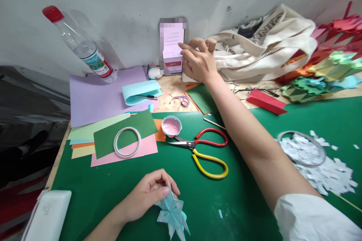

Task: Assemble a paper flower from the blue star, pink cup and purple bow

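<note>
A light-blue folded paper flower (171, 211) with pointed petals is pinched between the thumb and fingers of my left hand (149, 194), low over the green mat. My right hand (199, 58) is stretched forward to a smartphone (173, 43) leaning upright against the wall. Its index finger points at the right side of the lit screen, and the other fingers are loosely spread with nothing in them. Whether the fingertip touches the glass I cannot tell. Between the hands lie scissors (190, 144) with one red and one yellow handle, blades apart, beside a small pink and blue cup (171, 126).
Coloured paper sheets (104, 94) and a tape roll (127, 142) lie at left, near a tilted-looking water bottle (97, 64). A cloth bag (263, 45), folded paper pieces (319, 79), glasses (249, 91) and white paper scraps (325, 169) occupy the right. A white case (51, 211) sits front left.
</note>
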The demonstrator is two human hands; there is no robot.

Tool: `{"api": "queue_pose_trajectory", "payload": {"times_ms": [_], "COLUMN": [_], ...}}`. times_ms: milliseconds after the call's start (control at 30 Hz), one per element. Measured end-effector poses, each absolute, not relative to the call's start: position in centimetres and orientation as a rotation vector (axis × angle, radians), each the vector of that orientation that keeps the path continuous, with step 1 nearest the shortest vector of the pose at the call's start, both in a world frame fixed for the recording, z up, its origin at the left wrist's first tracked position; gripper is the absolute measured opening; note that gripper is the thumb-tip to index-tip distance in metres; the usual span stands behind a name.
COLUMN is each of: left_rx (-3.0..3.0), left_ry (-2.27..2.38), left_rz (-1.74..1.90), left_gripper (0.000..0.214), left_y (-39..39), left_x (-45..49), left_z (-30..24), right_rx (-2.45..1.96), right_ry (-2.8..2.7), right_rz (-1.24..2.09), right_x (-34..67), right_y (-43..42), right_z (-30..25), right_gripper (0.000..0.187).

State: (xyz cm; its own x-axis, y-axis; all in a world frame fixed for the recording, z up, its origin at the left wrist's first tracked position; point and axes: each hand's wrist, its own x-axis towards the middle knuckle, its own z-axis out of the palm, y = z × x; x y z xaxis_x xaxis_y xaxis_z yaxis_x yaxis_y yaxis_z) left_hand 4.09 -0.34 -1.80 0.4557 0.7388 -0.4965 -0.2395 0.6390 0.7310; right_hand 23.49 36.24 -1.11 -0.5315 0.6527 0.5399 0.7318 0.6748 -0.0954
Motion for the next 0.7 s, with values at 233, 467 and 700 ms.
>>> {"api": "queue_pose_trajectory", "payload": {"times_ms": [233,467,700], "left_rx": [0.627,0.612,0.628], "left_ry": [0.908,0.915,0.922], "left_rz": [0.656,0.658,0.651], "left_gripper": [0.027,0.027,0.028], "left_y": [0.0,0.0,-0.1], "left_x": [4.3,4.2,4.2], "left_z": [-1.9,-1.7,-1.8], "right_rx": [-1.106,-1.112,-1.109], "right_ry": [-2.354,-2.346,-2.322], "right_rz": [-0.157,-0.158,-0.122], "right_x": [23.4,23.0,22.7], "right_y": [35.9,35.3,35.1], "right_z": [-0.7,0.2,0.7], "right_gripper": [0.046,0.049,0.049]}}
